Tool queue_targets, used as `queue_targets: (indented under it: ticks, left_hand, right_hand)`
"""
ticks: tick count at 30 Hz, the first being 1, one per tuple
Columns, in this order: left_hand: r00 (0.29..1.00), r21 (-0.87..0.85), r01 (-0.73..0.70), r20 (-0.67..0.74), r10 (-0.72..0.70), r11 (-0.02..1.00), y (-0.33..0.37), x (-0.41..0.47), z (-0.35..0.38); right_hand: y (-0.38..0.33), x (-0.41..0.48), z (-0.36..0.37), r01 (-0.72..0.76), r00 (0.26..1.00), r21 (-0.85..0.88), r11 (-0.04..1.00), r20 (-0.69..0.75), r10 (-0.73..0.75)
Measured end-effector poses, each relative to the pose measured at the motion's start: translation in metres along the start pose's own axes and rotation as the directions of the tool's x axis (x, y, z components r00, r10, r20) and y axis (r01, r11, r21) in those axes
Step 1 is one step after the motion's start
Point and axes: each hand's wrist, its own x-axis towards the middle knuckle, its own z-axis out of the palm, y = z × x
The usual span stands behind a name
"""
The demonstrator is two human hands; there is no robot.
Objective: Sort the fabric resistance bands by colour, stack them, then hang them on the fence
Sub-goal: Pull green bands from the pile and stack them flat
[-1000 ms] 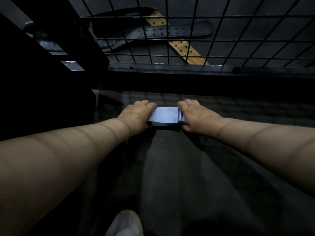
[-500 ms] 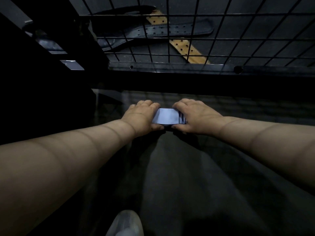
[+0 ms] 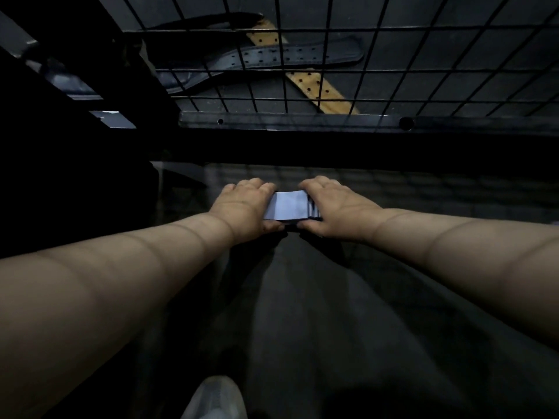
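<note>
The stack of fabric bands point(image 3: 287, 205), pale blue on top, sits between the two hands, low before the wire fence point(image 3: 363, 55). Its lower layers are too dark to tell their colour. The left hand point(image 3: 245, 207) and the right hand point(image 3: 329, 207) grip its ends, fingers curled over the far edge, tips hidden. Behind the fence lie a dark belt point(image 3: 290, 55) and a tan belt point(image 3: 314, 86). A shoe point(image 3: 214, 400) is cut off below.

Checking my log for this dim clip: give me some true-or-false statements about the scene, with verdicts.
The left hand and right hand both grip the stack of pale blue fabric resistance bands. True.
A tan perforated strap lies behind the black wire-grid fence. True.
The stack hangs on the fence. False: the hands hold it.
The pale shoe shows at the top edge. False: the shoe is at the bottom edge.
</note>
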Motion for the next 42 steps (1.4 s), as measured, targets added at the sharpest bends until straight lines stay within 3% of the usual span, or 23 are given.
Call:
queue_targets:
  ticks: [4,12,15,18,21,24,28,32,35,38,42]
  left_hand:
    - [0.998,0.089,-0.038,-0.041,0.042,0.995,0.007,-0.001,-0.002]
    - [0.976,0.078,-0.149,-0.149,0.160,0.986,0.047,0.001,-0.018]
    - [0.927,0.010,-0.259,-0.277,0.251,0.966,0.080,0.002,-0.027]
    - [0.833,-0.006,-0.451,-0.363,0.418,0.893,0.116,-0.003,-0.025]
    - [0.760,0.024,-0.601,-0.293,0.580,0.799,0.155,-0.014,-0.019]
    - [0.730,0.002,-0.674,-0.153,0.667,0.739,0.192,-0.025,-0.010]
    - [0.718,-0.043,-0.696,-0.018,0.696,0.717,0.234,-0.032,-0.006]
    - [0.723,-0.086,-0.688,0.001,0.691,0.720,0.268,-0.030,-0.011]
    - [0.762,-0.157,-0.640,-0.006,0.647,0.752,0.285,-0.026,-0.015]
    - [0.804,-0.227,-0.581,-0.009,0.595,0.782,0.297,-0.024,-0.018]
    - [0.852,-0.332,-0.492,0.006,0.523,0.805,0.311,-0.022,-0.019]
  right_hand:
    - [0.005,-0.009,-0.001,-0.021,1.000,0.011,1.000,0.004,0.021]
    - [0.028,-0.068,0.006,-0.075,0.992,-0.011,0.997,-0.106,0.073]
    - [0.046,-0.105,0.011,-0.108,0.988,0.026,0.994,-0.106,0.110]
    - [0.076,-0.149,0.018,-0.172,0.982,0.004,0.985,-0.082,0.172]
    - [0.113,-0.197,0.028,-0.287,0.957,-0.027,0.957,-0.052,0.286]
    - [0.153,-0.239,0.039,-0.426,0.898,-0.010,0.905,-0.132,0.421]
    - [0.189,-0.276,0.034,-0.489,0.856,0.007,0.872,-0.189,0.481]
    - [0.215,-0.296,0.017,-0.372,0.920,-0.158,0.915,-0.191,0.341]
    - [0.226,-0.307,0.000,-0.387,0.921,-0.417,0.822,-0.221,0.322]
    - [0.237,-0.313,-0.017,-0.477,0.879,-0.467,0.745,-0.241,0.411]
    - [0.252,-0.322,-0.028,-0.445,0.894,-0.514,0.733,-0.212,0.394]
